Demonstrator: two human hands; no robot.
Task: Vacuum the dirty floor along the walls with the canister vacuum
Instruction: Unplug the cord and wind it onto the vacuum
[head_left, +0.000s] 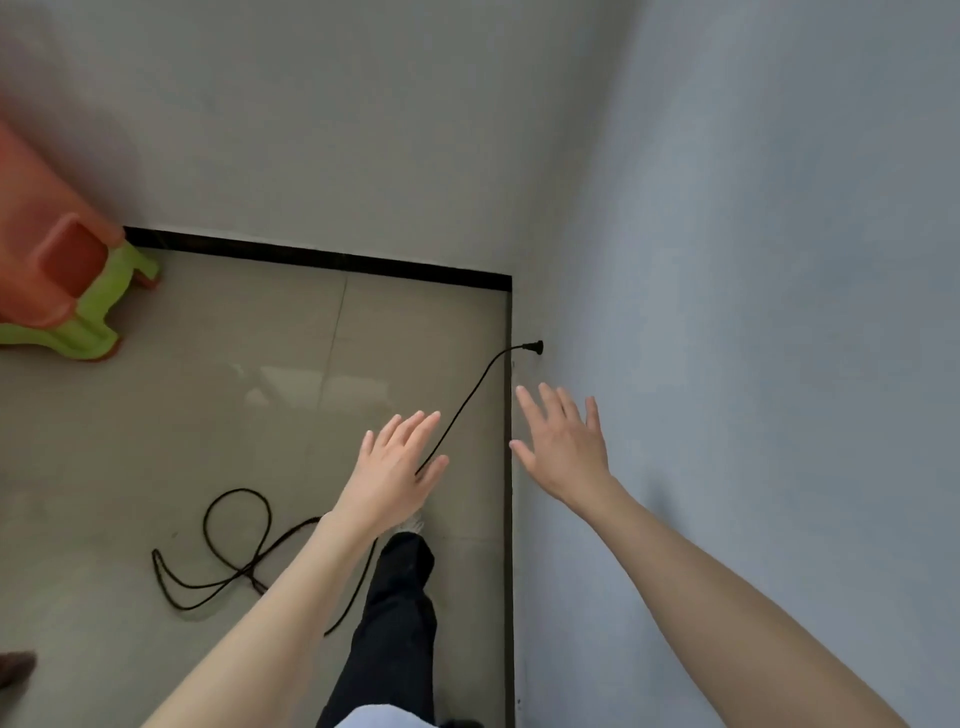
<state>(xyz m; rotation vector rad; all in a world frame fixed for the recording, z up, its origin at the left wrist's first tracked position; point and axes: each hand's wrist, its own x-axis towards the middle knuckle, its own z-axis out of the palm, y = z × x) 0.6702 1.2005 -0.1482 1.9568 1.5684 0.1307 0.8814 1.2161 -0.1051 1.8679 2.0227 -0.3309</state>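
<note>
- Left hand and right hand both reach forward with fingers spread, holding nothing.
- Black power cord runs from its plug in the right wall, passes behind the left hand and coils on the tiled floor at near left.
- Orange-and-green plastic stools stand far left.

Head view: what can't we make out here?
- Canister vacuum: not in frame at all.
- Black power cord: middle stretch hidden behind the left hand and forearm.
- Black plug: socket too small to see.
- Orange and green plastic furniture: cut by left edge, blurred.
- Right hand: wall contact unclear.
</note>
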